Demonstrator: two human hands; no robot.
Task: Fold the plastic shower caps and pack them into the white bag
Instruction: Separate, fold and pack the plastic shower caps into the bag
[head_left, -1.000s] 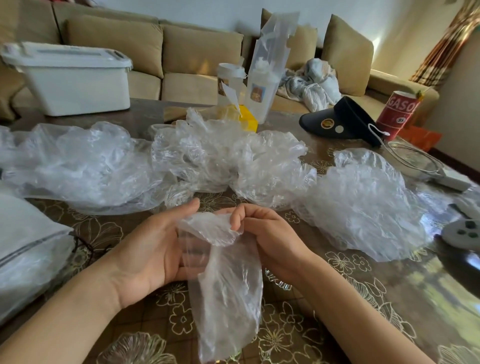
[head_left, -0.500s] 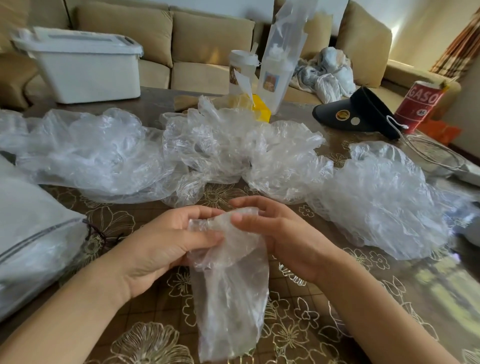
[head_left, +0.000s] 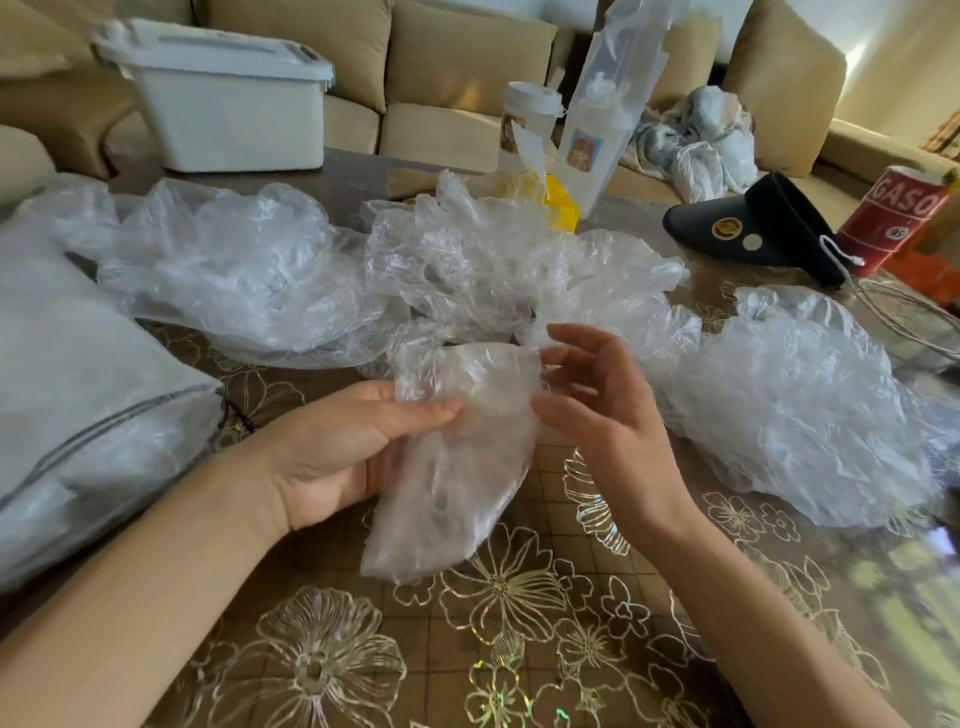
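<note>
"Shower cap (head_left: 457, 467): where is it sitting?"

"Dead centre of the view, lifted off the table (head_left: 519, 665). It is narrowed to a long, flattened strip running from about 12 o'clock down to 7 o'clock. The left hand (head_left: 332, 452) holds it, thumb laid across the front and fingers behind the plastic."

"And the other hand?"

"The right hand (head_left: 602, 415) is at 3 o'clock of the strip, fingers spread and loose, gripping nothing. Its thumb is at the cap's edge, but I cannot tell whether it touches."

"So which step is this?"

"Folding, I'd say, and only partway. The strip is narrow but long, not yet a small packet. This one hasn't reached packing."

"What does the next move need?"

"Probably the right hand takes the free lower end and brings it up over the strip, while the left thumb pins the crease. Thin film springs back, so it wants pressing flat before release. After that it goes to the white bag (head_left: 78, 395) at 9 o'clock, beside the left forearm. I can't see the bag's opening, so finding it comes first."

"Much left?"

"Plenty. The loose caps (head_left: 234, 270) lie crumpled in a band from 10 o'clock through 12 to 3 o'clock, none folded."
</note>
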